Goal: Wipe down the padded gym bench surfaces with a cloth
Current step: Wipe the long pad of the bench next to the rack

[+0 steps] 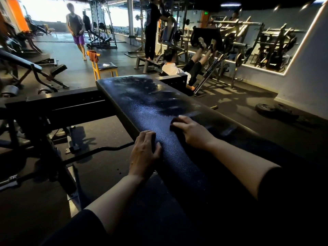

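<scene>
Fingers of the right hand (190, 129) press a dark cloth (173, 126) flat onto the bench pad (150, 107); the grip is a loose curl over the cloth, of which only a dark edge shows under the fingertips. The left hand (144, 155) grips the pad's near left edge, fingers curled over the side, apparently bracing.

Wiping looks to be in progress: streaky, dull smears cover the far half of the pad, while the stretch between the hands and toward the camera shows plain pebbled vinyl. By that reading, the next move calls for drawing the cloth along the near stretch, with even pressure out to both long edges.

The pad is long and narrow, its left edge dropping to a dark steel frame (58, 103) and its right edge falling away to open floor (248, 103). Ahead, past its far end, stand a yellow chair (103, 67) and a person on a leg press, both well apart from the wiping path.
</scene>
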